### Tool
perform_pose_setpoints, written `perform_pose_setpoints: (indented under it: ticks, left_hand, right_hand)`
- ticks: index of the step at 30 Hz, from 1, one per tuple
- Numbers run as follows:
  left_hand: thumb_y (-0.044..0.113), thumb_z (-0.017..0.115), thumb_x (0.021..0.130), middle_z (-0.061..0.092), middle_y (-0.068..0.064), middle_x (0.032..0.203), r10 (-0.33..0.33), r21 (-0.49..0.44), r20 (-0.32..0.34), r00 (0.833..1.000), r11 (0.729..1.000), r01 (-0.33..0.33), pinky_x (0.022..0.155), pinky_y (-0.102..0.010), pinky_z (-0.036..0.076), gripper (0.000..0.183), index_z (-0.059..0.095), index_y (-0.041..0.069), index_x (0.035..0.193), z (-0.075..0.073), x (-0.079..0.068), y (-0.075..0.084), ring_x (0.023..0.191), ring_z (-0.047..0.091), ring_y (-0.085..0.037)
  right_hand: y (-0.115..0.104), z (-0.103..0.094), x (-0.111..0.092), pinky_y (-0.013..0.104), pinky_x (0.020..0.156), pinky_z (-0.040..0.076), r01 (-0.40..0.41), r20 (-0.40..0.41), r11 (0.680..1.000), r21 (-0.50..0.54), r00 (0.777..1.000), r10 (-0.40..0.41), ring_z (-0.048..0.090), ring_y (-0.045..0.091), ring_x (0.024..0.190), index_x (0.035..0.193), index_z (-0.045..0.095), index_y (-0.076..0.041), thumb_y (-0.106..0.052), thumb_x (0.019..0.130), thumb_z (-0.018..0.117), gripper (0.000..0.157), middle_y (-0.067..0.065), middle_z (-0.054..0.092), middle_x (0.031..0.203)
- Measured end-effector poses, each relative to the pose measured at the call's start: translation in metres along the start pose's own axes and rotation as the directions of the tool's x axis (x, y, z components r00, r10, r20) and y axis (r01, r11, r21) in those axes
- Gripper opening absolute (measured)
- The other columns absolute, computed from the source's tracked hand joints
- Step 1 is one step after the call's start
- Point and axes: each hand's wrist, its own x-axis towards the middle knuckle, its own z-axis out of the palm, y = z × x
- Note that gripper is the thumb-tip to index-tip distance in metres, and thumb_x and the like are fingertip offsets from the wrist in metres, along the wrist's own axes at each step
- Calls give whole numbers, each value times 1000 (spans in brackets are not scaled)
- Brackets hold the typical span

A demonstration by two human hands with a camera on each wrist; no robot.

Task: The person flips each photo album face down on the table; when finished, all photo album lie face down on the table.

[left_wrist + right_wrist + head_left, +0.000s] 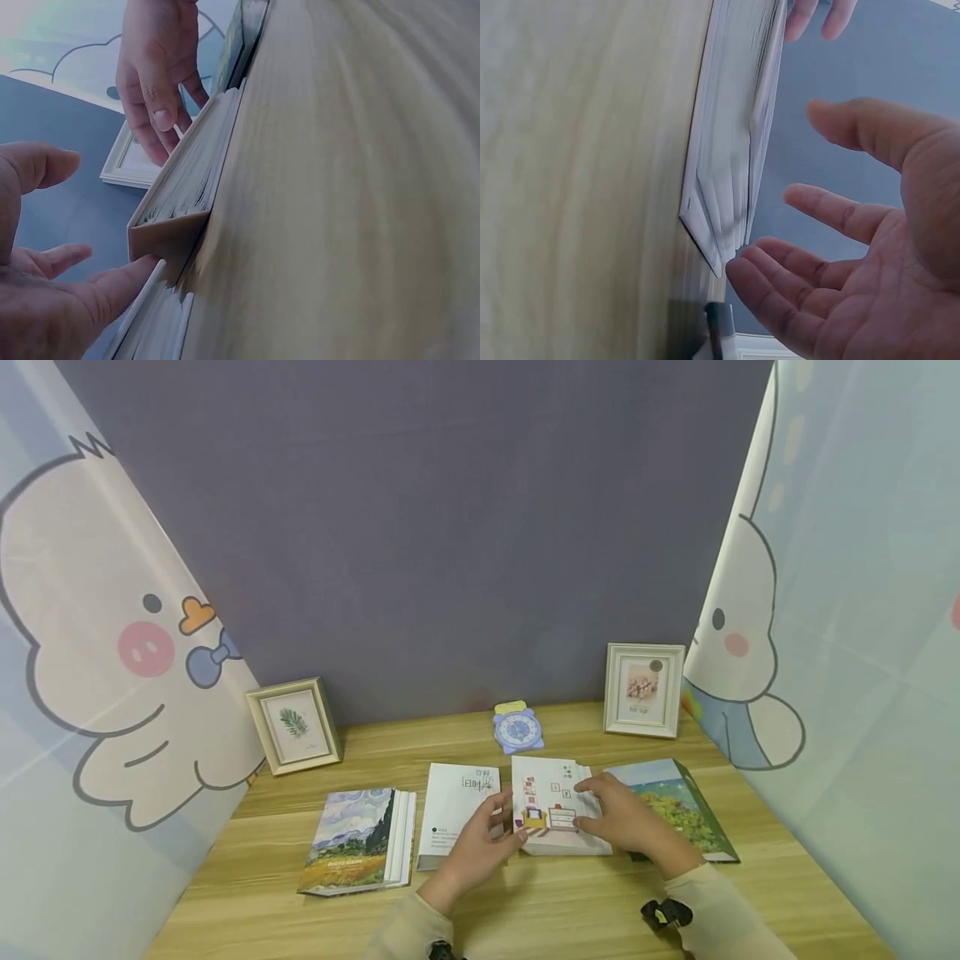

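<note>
A thick white photo album [546, 779] printed with small furniture drawings lies on the table between both hands. My left hand [477, 850] is at its left side with the fingers spread; in the left wrist view a fingertip meets the lower part of the album's spine [161, 238]. My right hand [628, 820] hovers along the opposite side, fingers loosely bent beside the page edges [731, 142]. Under the left fingers lies a second white album [450, 793] with Chinese lettering. Partly behind the right hand is an album with a green landscape cover [675, 802].
To the left lies a photo album with a painted landscape [348, 843]. A leaf-print picture frame [262, 727] stands at the back left, another white frame [612, 689] at the back right. A blue clock-shaped item [517, 731] stands between them, before a dark curtain [450, 527].
</note>
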Motion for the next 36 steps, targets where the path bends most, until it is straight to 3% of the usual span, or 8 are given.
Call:
perform_pose_setpoints:
  ticks: [6,14,17,26,36]
  left_hand:
    - [25,70,102,35,-26,163,-41,8,18,999,999,41,112,-61,44,77,29,-4,161,2,-2,1,144,40,-50]
    - [26,70,102,38,-32,159,-79,-16,23,997,997,79,116,-59,39,80,27,-11,159,5,-3,3,143,44,-49]
    - [22,68,103,38,-34,157,-70,-49,44,997,996,72,117,-57,40,79,25,-14,158,5,-2,3,143,44,-49]
    - [13,66,104,41,-32,155,-65,-136,71,995,988,75,102,-32,56,73,25,-15,158,7,-2,3,138,51,-44]
    - [11,68,102,47,-27,151,-87,-188,42,995,978,94,97,-28,58,70,32,-14,156,8,-1,1,132,57,-40]
  right_hand:
    - [-3,4,-3,68,108,44,-7,13,998,-57,1000,8,43,52,141,133,69,-9,-28,86,89,55,21,56,144]
    - [-5,6,-5,71,110,39,-20,26,999,-51,999,21,31,55,148,133,70,-9,-31,85,90,56,18,57,142]
    - [-4,5,-6,70,110,41,-19,32,999,-51,999,20,33,54,147,133,69,-9,-32,85,90,57,17,57,142]
    - [-3,6,-6,63,104,50,-27,28,998,-50,999,29,52,44,134,133,70,-11,-32,84,91,57,11,59,137]
    - [-1,6,-6,59,98,54,-28,23,999,-43,999,29,59,37,124,132,70,-10,-31,84,91,57,8,60,133]
